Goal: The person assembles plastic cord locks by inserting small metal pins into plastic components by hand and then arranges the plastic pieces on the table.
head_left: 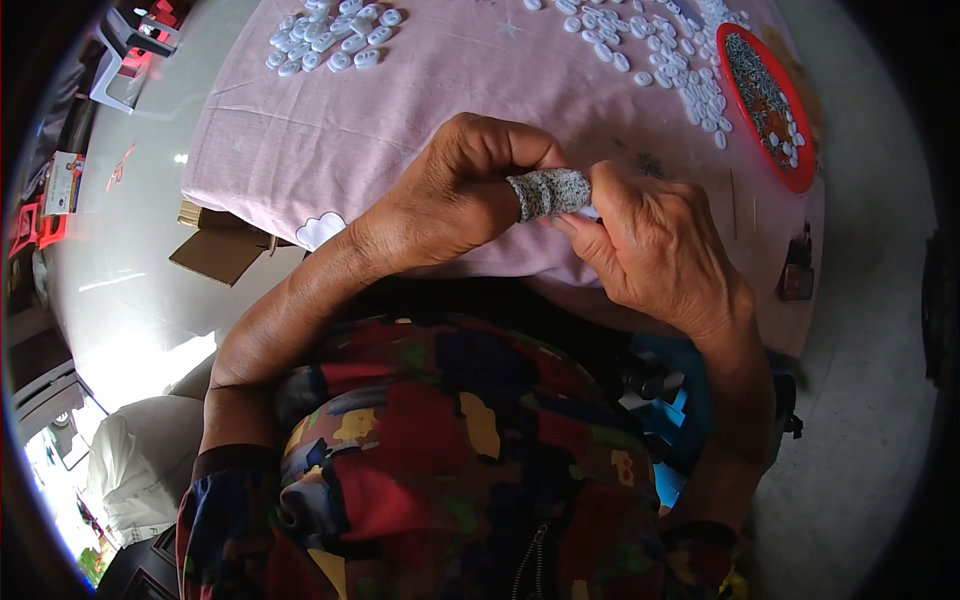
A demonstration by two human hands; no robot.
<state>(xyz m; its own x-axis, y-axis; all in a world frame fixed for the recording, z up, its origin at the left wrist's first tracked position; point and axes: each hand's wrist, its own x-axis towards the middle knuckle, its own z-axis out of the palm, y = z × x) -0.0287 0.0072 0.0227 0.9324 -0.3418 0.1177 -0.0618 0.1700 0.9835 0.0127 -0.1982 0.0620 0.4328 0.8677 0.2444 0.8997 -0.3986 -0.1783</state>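
Both of my hands meet above the near edge of the cloth-covered table. My left hand [455,195] is closed, and a speckled grey knit sleeve [548,194] wraps what looks like its thumb. At the sleeve's tip the edge of a small white piece [589,212] shows; most of it is hidden by the fingers. My right hand [665,240] closes on that piece from the other side, its thumb just beneath the sleeve and its fingers curled over the top.
On the pink tablecloth [330,120] lie a pile of white oval pieces [325,35] at the far left and more scattered white ovals [665,60] at the far right. A red tray [734,105] holds small grey parts. A cardboard box [220,250] stands by the table's left edge.
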